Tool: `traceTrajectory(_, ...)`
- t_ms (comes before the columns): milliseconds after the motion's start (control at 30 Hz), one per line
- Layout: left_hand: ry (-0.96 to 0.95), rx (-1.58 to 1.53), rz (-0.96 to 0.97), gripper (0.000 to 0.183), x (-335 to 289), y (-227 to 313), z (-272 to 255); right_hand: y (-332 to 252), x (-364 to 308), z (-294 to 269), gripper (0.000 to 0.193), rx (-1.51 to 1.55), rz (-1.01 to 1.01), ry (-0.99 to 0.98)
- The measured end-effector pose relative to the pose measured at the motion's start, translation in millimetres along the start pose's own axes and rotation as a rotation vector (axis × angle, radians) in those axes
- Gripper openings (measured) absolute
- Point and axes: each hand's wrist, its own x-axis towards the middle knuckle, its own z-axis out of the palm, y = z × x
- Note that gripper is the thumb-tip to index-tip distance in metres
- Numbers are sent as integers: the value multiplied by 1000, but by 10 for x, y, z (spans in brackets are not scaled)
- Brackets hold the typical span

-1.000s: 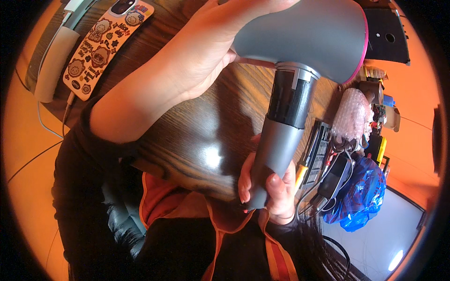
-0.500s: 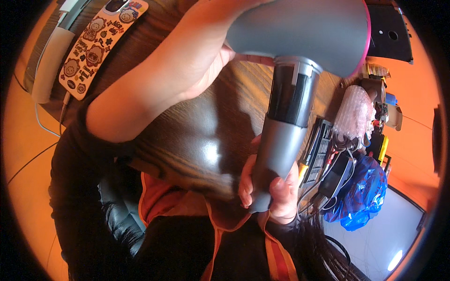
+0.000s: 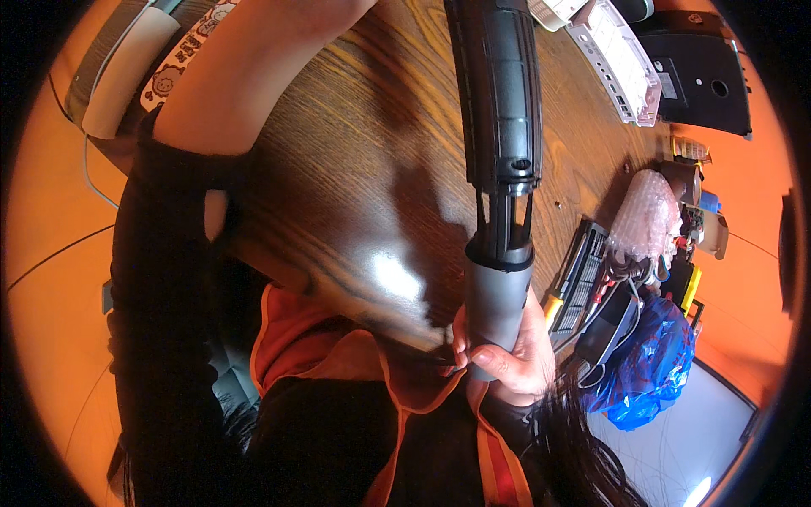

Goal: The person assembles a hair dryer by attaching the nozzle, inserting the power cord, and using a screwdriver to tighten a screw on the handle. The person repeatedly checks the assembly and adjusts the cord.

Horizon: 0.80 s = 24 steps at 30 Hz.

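Observation:
Low in the picture, the fingers and thumb of my right hand (image 3: 528, 351) wrap round the grey handle sleeve (image 3: 497, 300) of a hair dryer. Out of the sleeve's upper end rises the dryer's long black inner handle core (image 3: 498, 101), with slim struts and a gap showing just above the rim. The sleeve is partly off the core and in line with it. My left hand (image 3: 317, 13) reaches up to the top edge, where its fingers are cut off from view. The dryer's head is also out of the picture.
A wooden table (image 3: 363, 110) lies below. On the right are a bubble-wrapped item (image 3: 644, 215), a blue plastic bag (image 3: 650, 363), a black slotted part (image 3: 579, 275) and cables. A pale box with ports (image 3: 612, 59) stands far right; a phone in a cartoon case (image 3: 177, 72) lies left.
The core has slid far out of the grey sleeve, opening a long black stretch. My left hand and the dryer's head have moved up out of view; my right hand has barely moved.

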Motion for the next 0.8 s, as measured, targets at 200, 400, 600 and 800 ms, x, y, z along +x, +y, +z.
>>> traceTrajectory(200, -72, -150, -32, 37, -22, 24, 26, -16, -18, -155, 69, 89, 12, -208)
traceTrajectory(400, 74, -159, 54, 36, 49, -43, 101, 24, -20, -217, 68, 6, -22, -229)
traceTrajectory(600, -91, -173, 8, 37, -10, -18, 12, 66, -42, -195, 84, -93, 5, -105)
traceTrajectory(800, 83, -131, 28, 39, 71, 15, 0, 22, -120, -369, 86, -185, 8, -121)
